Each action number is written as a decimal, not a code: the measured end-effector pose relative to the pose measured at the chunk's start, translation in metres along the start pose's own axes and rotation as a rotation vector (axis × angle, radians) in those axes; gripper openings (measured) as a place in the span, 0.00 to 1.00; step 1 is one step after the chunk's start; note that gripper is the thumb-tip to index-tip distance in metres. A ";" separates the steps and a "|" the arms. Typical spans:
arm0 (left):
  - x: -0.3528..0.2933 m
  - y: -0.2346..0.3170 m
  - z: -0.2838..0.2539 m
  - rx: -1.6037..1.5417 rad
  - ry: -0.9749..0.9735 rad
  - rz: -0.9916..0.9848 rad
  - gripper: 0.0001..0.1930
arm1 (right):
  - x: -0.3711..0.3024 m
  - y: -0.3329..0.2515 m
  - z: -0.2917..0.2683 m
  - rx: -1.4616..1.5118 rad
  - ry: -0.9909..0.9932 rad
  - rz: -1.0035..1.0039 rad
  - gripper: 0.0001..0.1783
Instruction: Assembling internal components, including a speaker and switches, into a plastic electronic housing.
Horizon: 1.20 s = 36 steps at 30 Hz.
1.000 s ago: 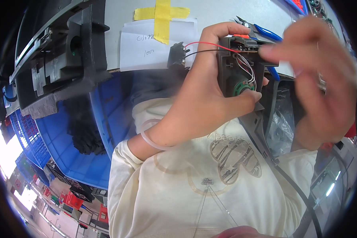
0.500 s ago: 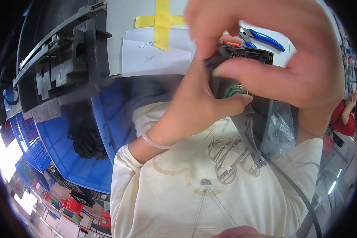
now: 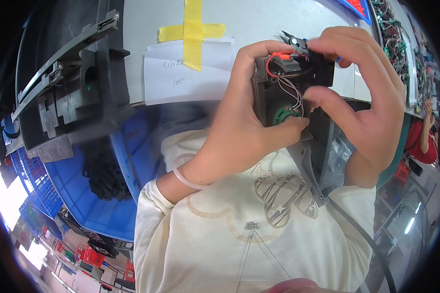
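Holds the dark housing (image 3: pixel 261 100) in the left hand (image 3: pixel 252 122), before the body at the near edge of the table (image 3: pixel 259 19). Curls the index finger along the far edge and lays the thumb across the near end, beside the green-rimmed round part (image 3: pixel 281 116), probably to steady the housing with the open inside facing up. Leaves the red wire (image 3: pixel 268 63) and pale wires (image 3: pixel 292 90) in plain sight that way.

Arches the right hand (image 3: pixel 376 100) in from the right, fingers bent, with thumb and forefinger parted about a black piece (image 3: pixel 320 68) at the housing's right part. Cannot tell a firm pinch there from a mere touch. Slants the left forearm up and rightward, and folds the right arm in steeply. Has nippers (image 3: pixel 297 43) lying just beyond, partly behind the right fingers, likely for easy reach.
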State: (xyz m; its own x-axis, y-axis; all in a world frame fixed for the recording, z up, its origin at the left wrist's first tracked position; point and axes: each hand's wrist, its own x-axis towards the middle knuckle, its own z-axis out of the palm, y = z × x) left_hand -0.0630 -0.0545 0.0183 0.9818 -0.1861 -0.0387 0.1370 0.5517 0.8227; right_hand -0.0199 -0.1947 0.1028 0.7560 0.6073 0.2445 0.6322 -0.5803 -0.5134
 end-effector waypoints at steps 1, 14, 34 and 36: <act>0.000 0.000 0.000 -0.031 -0.012 -0.006 0.38 | -0.002 0.003 0.002 -0.078 0.020 0.030 0.17; -0.001 0.004 0.000 0.060 0.001 -0.060 0.37 | -0.002 0.017 -0.002 0.202 -0.019 -0.348 0.13; -0.002 0.005 0.003 -0.136 -0.031 -0.106 0.35 | -0.004 0.026 0.004 -0.036 0.058 -0.203 0.14; -0.005 0.003 0.000 -0.132 -0.007 -0.107 0.35 | -0.004 0.027 0.012 -0.019 0.063 -0.188 0.14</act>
State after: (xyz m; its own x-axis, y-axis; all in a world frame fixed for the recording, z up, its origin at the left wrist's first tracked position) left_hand -0.0676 -0.0513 0.0211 0.9599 -0.2547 -0.1175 0.2569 0.6302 0.7327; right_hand -0.0082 -0.2060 0.0780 0.6329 0.6712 0.3859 0.7659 -0.4701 -0.4386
